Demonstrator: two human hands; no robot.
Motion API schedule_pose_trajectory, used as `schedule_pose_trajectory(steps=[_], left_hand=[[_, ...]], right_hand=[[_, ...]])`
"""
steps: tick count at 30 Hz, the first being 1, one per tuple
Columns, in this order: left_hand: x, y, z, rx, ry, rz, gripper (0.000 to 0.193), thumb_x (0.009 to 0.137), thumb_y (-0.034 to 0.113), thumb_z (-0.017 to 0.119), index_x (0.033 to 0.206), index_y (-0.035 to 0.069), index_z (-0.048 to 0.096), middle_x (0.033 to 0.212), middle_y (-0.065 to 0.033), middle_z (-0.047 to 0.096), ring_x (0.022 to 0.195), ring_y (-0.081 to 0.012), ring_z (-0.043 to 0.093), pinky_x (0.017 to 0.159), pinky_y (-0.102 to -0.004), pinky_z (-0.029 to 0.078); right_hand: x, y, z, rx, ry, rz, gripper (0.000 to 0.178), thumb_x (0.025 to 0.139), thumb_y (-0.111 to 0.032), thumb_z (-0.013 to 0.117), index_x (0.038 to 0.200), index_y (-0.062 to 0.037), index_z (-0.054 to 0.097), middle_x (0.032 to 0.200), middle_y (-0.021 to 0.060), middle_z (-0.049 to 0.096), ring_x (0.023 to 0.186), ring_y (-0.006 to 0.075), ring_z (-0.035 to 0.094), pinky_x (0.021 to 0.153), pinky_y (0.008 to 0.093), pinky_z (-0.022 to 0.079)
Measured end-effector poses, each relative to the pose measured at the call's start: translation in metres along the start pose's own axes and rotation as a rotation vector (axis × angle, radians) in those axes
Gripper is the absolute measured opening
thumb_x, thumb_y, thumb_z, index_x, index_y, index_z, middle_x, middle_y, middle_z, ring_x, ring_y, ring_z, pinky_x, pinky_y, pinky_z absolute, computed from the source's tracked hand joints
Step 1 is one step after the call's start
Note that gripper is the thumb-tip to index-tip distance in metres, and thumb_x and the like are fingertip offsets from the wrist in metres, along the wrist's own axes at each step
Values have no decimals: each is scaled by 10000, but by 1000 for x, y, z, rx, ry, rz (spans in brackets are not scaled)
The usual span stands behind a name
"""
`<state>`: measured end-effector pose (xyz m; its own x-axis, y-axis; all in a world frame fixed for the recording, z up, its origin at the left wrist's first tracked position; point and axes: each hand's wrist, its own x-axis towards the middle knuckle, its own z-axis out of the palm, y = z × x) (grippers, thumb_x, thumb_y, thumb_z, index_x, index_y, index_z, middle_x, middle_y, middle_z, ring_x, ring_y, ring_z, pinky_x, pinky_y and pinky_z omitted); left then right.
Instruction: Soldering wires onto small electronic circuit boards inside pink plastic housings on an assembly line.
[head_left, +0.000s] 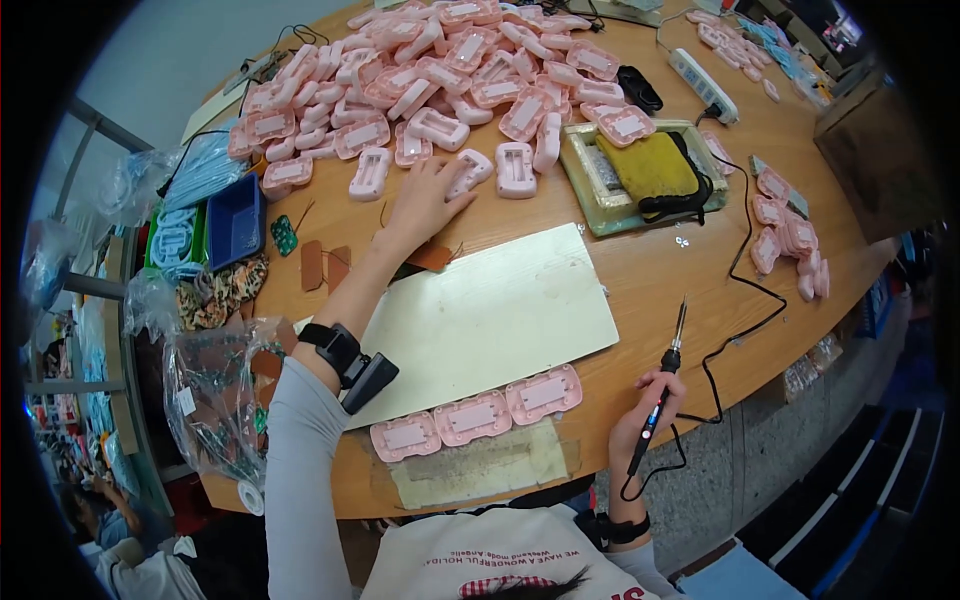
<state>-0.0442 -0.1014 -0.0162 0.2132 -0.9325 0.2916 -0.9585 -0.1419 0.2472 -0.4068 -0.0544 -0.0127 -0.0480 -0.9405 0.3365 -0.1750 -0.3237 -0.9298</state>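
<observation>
My left hand (428, 203) reaches out to the front of a heap of pink plastic casings (440, 70). Its fingers and thumb are around one pale pink casing (469, 173), partly covered by the hand. Two similar casings, one left (370, 174) and one right (516, 170), lie close by with their open compartments up. At the right front, my right hand (645, 415) is closed around the handle of a soldering iron (652, 425), its metal tip pointing up and away. Three pink casings (472, 418) form a row along the near edge of a cream board (485, 310).
A yellow sponge pad (652, 165) rests on a pale tray (590, 205). The iron's black cable (745, 255) curves over the table's right side toward a white power strip (703, 85). Left stand a blue bin (236, 222) and a clear bag (215, 400). More pink pieces (795, 235) lie right.
</observation>
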Motion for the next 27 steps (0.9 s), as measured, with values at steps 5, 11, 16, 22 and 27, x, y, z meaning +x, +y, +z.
schedule_pose_trajectory(steps=[5,11,16,22,27], left_hand=[[-15,30,-36,-1548,-72,-658,438,860,340,455,1217,86,443,1086,-101,551,927,-199,551,821,-351,449],[-111,79,-117,-1711,-266,-728,385,871,305,454,1157,47,458,964,-61,594,869,-147,584,764,-282,469],[-218,127,-143,-1009,-358,-671,404,800,92,586,1172,16,450,870,-61,597,836,-128,563,769,-252,445],[-333,180,-133,-1234,102,-1039,440,868,70,472,1279,10,326,1134,-111,477,983,-146,501,832,-270,427],[-364,201,-118,-1350,303,-1097,507,938,218,352,1371,37,160,1251,-141,392,1059,-211,483,875,-325,409]], right_hand=[[0,1,-3,41,27,34,74,897,-87,406,856,-33,434,762,61,431,709,128,418,653,246,367],[-3,6,-5,-11,-35,5,107,919,-134,395,872,-47,436,789,45,445,703,116,424,661,238,366],[-3,2,2,-7,-29,6,93,907,-99,408,848,-35,441,763,50,449,684,116,422,644,240,370],[-4,-4,4,-19,-33,21,139,926,-163,385,850,-55,428,763,33,426,697,114,408,656,248,347],[-5,-5,3,-36,-88,-4,147,926,-178,399,857,-53,438,768,33,435,689,108,402,644,244,353]])
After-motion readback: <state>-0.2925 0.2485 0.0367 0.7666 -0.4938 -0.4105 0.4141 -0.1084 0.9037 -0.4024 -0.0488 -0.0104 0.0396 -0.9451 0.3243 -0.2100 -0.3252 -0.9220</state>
